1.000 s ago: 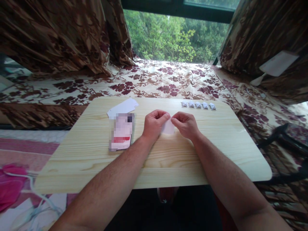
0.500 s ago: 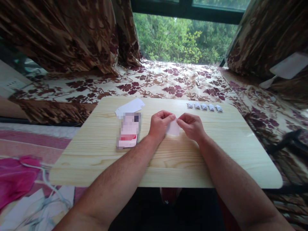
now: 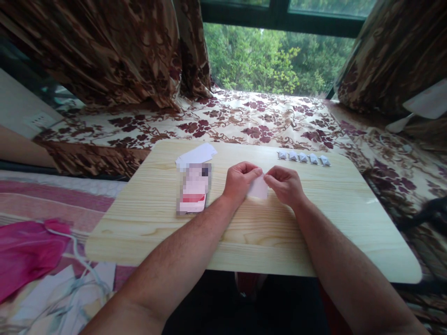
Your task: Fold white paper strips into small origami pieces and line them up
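A small white paper slip [image 3: 259, 189] is pinched between my two hands just above the light wooden table [image 3: 335, 223]. My left hand [image 3: 240, 180] grips its left edge with curled fingers and thumb. My right hand [image 3: 286, 184] pinches its upper right edge. To the left lies a phone [image 3: 194, 188] face up, with a stack of white paper slips [image 3: 196, 155] just behind it. A row of several small folded white paper pieces [image 3: 303, 157] sits along the table's far edge, right of my hands.
Behind the table runs a window ledge covered in floral cloth [image 3: 244, 118], flanked by brown patterned curtains [image 3: 104, 51]. Pink fabric [image 3: 24, 251] with a white cord lies at the lower left. A dark chair part [image 3: 429, 214] shows at the right edge.
Both hands keep the same pinch on the paper slip. The view has shifted, so the table and everything on it sit further right in the picture.
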A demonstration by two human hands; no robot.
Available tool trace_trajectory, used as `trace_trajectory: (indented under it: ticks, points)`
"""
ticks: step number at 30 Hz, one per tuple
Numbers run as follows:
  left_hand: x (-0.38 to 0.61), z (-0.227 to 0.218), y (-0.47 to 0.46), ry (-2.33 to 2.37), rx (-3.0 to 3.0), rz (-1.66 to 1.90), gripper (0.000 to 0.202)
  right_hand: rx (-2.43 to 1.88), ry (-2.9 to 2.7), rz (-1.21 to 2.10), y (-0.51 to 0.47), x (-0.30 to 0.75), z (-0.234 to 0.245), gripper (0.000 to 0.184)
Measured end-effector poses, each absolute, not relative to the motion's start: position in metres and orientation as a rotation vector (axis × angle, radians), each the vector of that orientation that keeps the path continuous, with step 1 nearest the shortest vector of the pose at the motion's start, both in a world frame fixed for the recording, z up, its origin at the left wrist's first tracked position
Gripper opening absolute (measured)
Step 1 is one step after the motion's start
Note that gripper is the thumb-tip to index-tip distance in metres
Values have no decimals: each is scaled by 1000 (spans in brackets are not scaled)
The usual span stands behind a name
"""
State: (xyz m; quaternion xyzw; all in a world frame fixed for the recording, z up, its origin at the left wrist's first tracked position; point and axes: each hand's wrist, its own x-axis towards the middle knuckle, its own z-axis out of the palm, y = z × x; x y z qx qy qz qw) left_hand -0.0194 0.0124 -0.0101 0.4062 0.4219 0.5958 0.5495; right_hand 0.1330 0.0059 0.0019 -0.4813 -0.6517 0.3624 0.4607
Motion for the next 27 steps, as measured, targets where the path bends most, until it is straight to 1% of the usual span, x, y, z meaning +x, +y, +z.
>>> trace_trajectory:
  ticks: [6, 14, 18, 24, 27]
  points:
    - [-21, -12, 13, 1038, 1076, 1429, 23, -1174, -1582, 902, 8, 135, -3, 20]
    - [-19, -15, 15, 1063, 1011, 1425, 21, -1192, -1584, 892, 6, 132, 1, 17]
    - [-19, -14, 15, 1074, 1019, 1400, 23, -1190, -1573, 902, 7, 132, -1, 16]
    - [-22, -14, 14, 1014, 1023, 1331, 31, -1199, -1539, 871, 9, 134, -1, 16]
    - [-23, -13, 14, 1024, 1028, 1325, 30, -1189, -1503, 871, 9, 135, 0, 16]
